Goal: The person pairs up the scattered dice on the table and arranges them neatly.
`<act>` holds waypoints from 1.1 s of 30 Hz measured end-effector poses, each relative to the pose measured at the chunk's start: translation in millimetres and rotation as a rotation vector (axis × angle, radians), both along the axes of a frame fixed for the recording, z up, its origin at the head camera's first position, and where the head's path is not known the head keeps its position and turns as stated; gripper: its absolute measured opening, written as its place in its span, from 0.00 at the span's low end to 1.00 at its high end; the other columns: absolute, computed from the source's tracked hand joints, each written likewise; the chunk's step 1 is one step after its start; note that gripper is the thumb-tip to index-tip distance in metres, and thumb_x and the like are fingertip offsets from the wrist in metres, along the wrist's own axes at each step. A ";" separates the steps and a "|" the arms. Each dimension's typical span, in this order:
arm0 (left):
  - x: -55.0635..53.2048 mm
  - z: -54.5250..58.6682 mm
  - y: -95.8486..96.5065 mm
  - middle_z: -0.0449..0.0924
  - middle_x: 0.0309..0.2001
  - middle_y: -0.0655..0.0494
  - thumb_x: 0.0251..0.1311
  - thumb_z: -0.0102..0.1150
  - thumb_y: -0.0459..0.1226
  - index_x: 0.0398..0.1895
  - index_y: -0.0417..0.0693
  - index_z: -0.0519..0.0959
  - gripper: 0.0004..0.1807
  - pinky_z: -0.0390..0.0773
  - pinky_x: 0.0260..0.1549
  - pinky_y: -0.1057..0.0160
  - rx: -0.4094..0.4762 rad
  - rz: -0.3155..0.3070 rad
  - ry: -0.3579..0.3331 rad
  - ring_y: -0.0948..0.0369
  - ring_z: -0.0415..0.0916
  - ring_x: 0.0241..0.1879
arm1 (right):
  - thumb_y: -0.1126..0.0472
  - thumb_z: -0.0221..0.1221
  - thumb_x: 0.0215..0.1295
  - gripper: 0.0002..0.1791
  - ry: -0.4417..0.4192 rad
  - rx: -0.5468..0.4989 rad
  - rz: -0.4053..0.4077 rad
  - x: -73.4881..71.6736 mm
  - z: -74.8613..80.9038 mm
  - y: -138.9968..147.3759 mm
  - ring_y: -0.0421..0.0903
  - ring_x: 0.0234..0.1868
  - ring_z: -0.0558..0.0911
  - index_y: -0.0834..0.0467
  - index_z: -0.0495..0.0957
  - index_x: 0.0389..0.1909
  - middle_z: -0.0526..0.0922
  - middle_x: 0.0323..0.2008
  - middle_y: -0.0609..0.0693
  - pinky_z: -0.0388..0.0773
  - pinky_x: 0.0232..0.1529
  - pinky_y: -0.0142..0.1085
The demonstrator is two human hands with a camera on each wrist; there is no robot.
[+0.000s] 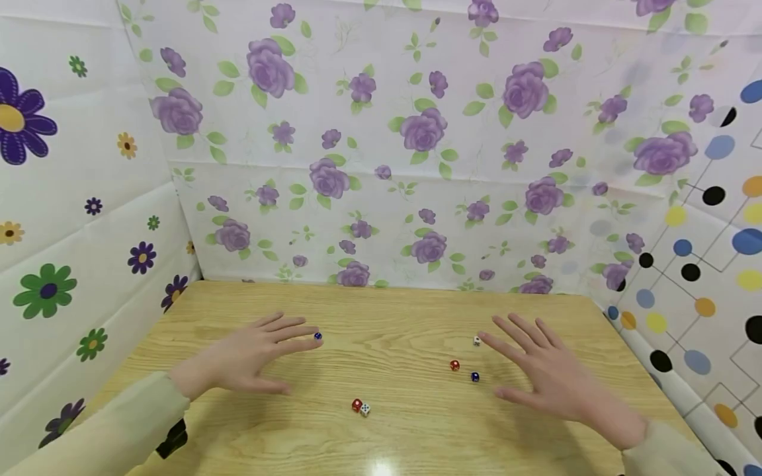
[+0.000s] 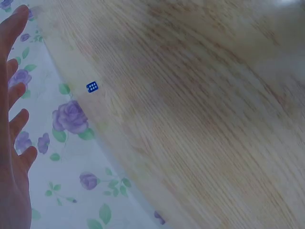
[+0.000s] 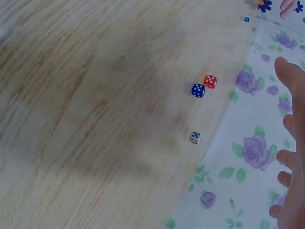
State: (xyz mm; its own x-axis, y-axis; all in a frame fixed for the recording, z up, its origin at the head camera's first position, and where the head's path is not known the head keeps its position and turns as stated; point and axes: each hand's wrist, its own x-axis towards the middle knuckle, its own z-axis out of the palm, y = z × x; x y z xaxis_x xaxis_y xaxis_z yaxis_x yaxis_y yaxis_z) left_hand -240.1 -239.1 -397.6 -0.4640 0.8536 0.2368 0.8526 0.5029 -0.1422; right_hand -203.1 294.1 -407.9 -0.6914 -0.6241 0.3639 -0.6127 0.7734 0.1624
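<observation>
My left hand [image 1: 253, 357] hovers over the left side of the table with fingers spread and nothing held. At its fingertips in the head view is a blue die [image 1: 318, 336], which the left wrist view shows lying on the wood. My right hand [image 1: 550, 370], also spread and holding nothing, is over the right side. Near its index fingertip lies a white die [image 1: 477, 341]. A red die [image 1: 455, 365] and another blue die [image 1: 475, 377] lie left of that hand. Toward the front middle, a second red die [image 1: 356, 404] and a second white die [image 1: 365, 410] sit side by side.
The wooden table [image 1: 393, 324] ends at a back wall of purple-rose cloth [image 1: 381, 218]. A flower-print cloth [image 1: 113, 264] stands on the left, a dotted cloth [image 1: 673, 291] on the right. A dark band [image 1: 172, 439] shows by the left sleeve.
</observation>
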 end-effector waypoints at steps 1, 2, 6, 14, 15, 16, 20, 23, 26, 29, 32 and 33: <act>-0.4 -1.1 1.9 0.66 0.73 0.55 0.54 0.66 0.61 0.76 0.61 0.59 0.47 0.64 0.65 0.40 -0.002 -0.003 -0.008 0.48 0.64 0.71 | 0.34 0.65 0.56 0.49 -0.002 -0.002 0.002 -0.1 -0.8 -1.2 0.50 0.80 0.47 0.41 0.57 0.76 0.52 0.79 0.48 0.41 0.79 0.54; -0.8 -2.4 3.8 0.66 0.73 0.54 0.54 0.65 0.61 0.76 0.61 0.59 0.47 0.65 0.65 0.39 -0.006 -0.007 -0.011 0.48 0.65 0.71 | 0.34 0.65 0.56 0.49 -0.001 -0.001 0.003 -0.1 -1.5 -2.5 0.50 0.80 0.49 0.41 0.57 0.76 0.52 0.79 0.48 0.42 0.79 0.53; -2.4 -7.4 11.4 0.66 0.73 0.54 0.56 0.63 0.61 0.76 0.60 0.59 0.46 0.66 0.66 0.40 -0.017 -0.017 -0.033 0.48 0.64 0.71 | 0.32 0.62 0.57 0.47 -0.002 -0.011 0.015 -0.4 -4.0 -9.4 0.53 0.78 0.55 0.41 0.58 0.76 0.54 0.78 0.48 0.36 0.80 0.46; -0.9 -17.6 30.0 0.66 0.73 0.56 0.58 0.62 0.60 0.76 0.61 0.58 0.44 0.66 0.67 0.41 -0.003 -0.018 -0.121 0.49 0.65 0.71 | 0.34 0.61 0.61 0.45 -0.068 -0.085 0.035 1.6 -9.5 -24.2 0.55 0.73 0.65 0.39 0.55 0.76 0.61 0.75 0.47 0.57 0.71 0.56; -0.6 -18.8 32.6 0.66 0.73 0.56 0.59 0.62 0.59 0.76 0.61 0.59 0.44 0.66 0.67 0.41 0.005 -0.023 -0.132 0.49 0.66 0.71 | 0.34 0.61 0.61 0.45 -0.073 -0.095 0.037 1.6 -10.4 -25.6 0.55 0.73 0.66 0.39 0.56 0.76 0.62 0.75 0.47 0.62 0.67 0.58; -0.4 -20.4 35.1 0.67 0.72 0.56 0.59 0.62 0.59 0.76 0.61 0.59 0.44 0.67 0.66 0.41 0.009 -0.030 -0.134 0.50 0.66 0.70 | 0.35 0.62 0.61 0.45 -0.080 -0.104 0.037 1.3 -11.5 -27.0 0.55 0.73 0.66 0.39 0.56 0.76 0.63 0.75 0.47 0.63 0.66 0.59; 0.1 -26.3 44.7 0.70 0.70 0.57 0.59 0.63 0.58 0.75 0.61 0.61 0.41 0.69 0.65 0.42 0.026 -0.062 -0.139 0.52 0.69 0.69 | 0.39 0.65 0.59 0.45 -0.098 -0.139 0.041 -0.1 -17.2 -30.6 0.55 0.71 0.67 0.39 0.57 0.76 0.66 0.73 0.47 0.67 0.63 0.61; 0.8 -31.2 51.6 0.72 0.69 0.57 0.60 0.62 0.57 0.74 0.61 0.63 0.40 0.71 0.63 0.44 0.036 -0.078 -0.134 0.54 0.70 0.67 | 0.42 0.67 0.58 0.45 -0.115 -0.162 0.042 -0.6 -22.2 -32.7 0.56 0.71 0.69 0.40 0.59 0.75 0.67 0.72 0.47 0.69 0.61 0.61; 1.6 -35.7 58.5 0.74 0.67 0.55 0.59 0.62 0.58 0.71 0.58 0.67 0.37 0.73 0.62 0.47 0.049 -0.094 -0.131 0.54 0.71 0.66 | 0.43 0.67 0.59 0.44 -0.132 -0.183 0.052 0.1 -26.1 -35.4 0.56 0.70 0.70 0.39 0.59 0.75 0.68 0.72 0.46 0.71 0.59 0.61; 2.1 -40.6 64.2 0.75 0.66 0.54 0.60 0.62 0.58 0.68 0.56 0.71 0.35 0.73 0.63 0.49 0.068 -0.106 -0.139 0.54 0.72 0.65 | 0.44 0.67 0.59 0.43 -0.143 -0.199 0.064 1.0 -28.4 -38.8 0.57 0.69 0.70 0.39 0.59 0.75 0.69 0.71 0.46 0.72 0.59 0.61; 2.6 -44.9 68.9 0.76 0.64 0.55 0.60 0.62 0.57 0.66 0.56 0.73 0.32 0.73 0.63 0.51 0.089 -0.109 -0.176 0.56 0.72 0.64 | 0.44 0.67 0.59 0.43 -0.148 -0.216 0.074 2.2 -29.5 -43.3 0.57 0.69 0.71 0.39 0.59 0.75 0.69 0.71 0.45 0.72 0.60 0.60; 2.9 -46.1 70.4 0.76 0.63 0.56 0.61 0.62 0.56 0.65 0.57 0.74 0.31 0.74 0.62 0.51 0.097 -0.108 -0.194 0.56 0.72 0.64 | 0.44 0.67 0.59 0.43 -0.151 -0.224 0.077 2.7 -29.9 -45.1 0.56 0.69 0.71 0.39 0.59 0.75 0.69 0.71 0.45 0.71 0.61 0.60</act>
State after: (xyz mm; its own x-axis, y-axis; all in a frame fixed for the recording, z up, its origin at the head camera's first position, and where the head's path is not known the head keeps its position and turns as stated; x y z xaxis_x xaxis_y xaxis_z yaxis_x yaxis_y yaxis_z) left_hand -237.2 -168.7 -443.6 -0.4158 0.8784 0.2357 0.9089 0.4105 0.0738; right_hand -200.4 249.0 -437.8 -0.7021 -0.5924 0.3950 -0.6753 0.7300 -0.1055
